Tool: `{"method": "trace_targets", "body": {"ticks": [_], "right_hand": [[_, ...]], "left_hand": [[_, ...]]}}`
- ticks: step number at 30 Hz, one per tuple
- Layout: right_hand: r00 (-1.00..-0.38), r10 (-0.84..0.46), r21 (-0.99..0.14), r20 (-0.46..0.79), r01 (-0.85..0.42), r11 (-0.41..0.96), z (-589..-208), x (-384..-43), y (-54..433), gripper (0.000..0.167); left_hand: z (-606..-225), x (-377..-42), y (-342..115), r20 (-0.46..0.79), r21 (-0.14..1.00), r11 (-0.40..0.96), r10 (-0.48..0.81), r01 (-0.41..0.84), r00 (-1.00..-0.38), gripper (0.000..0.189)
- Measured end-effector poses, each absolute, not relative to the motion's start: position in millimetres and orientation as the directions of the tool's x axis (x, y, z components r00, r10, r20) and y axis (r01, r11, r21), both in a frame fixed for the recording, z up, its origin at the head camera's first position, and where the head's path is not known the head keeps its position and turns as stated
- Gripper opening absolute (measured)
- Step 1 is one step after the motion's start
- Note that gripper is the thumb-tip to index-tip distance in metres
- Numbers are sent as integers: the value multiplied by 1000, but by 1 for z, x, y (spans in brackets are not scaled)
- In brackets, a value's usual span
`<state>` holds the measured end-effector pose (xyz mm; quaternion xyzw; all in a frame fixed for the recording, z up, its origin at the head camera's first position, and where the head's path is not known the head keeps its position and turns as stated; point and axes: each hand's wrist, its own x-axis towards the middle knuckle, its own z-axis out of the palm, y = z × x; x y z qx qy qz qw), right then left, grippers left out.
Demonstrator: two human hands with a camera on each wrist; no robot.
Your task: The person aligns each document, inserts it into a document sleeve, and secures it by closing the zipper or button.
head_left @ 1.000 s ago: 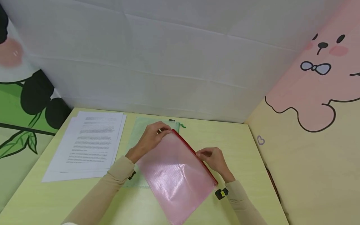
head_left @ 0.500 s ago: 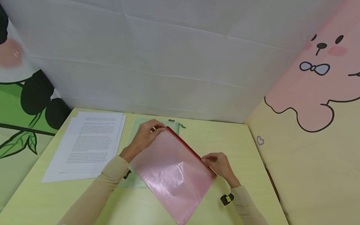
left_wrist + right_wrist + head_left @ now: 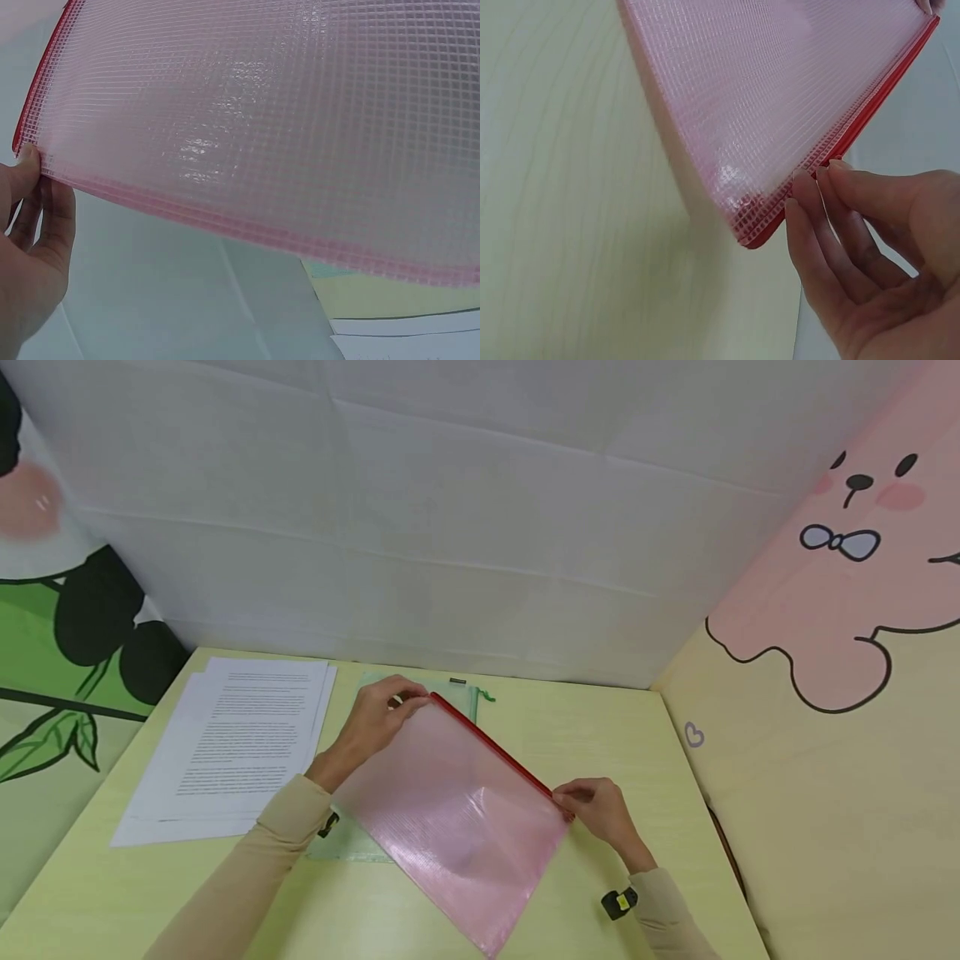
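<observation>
Over our desk [image 3: 615,727], we pinch a pink pouch [image 3: 457,810] along its red edge [image 3: 491,743] with our left hand [image 3: 377,714] and right hand [image 3: 597,808]

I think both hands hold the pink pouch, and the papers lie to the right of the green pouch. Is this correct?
Not quite: in the head view, the papers lie left of the green pouch. The left hand and right hand hold the pink pouch.

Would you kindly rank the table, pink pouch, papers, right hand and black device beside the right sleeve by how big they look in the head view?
1. Table
2. Pink pouch and papers: too alike to rank; the pouch may be nearer the camera
3. Right hand
4. Black device
</observation>
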<state>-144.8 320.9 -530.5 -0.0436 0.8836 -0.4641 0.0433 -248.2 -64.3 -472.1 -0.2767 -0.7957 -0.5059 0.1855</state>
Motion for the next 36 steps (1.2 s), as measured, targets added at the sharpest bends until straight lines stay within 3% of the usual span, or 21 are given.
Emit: {"method": "trace_targets", "body": {"ticks": [10,20,36], "right_hand": [[-989,-139,-876,-50,-24,482,-532,-136,334,13],[-993,-108,-825,-51,-19,565,-532,-130,344,8],[-993,-107,-813,-55,-18,583,-534,-123,356,8]], "left_hand": [[-471,-247,-72,572,710,335,239,620,-784,10],[-473,-247,-74,570,704,352,238,616,-787,10],[-473,-246,-69,587,698,339,234,631,-775,11]]}}
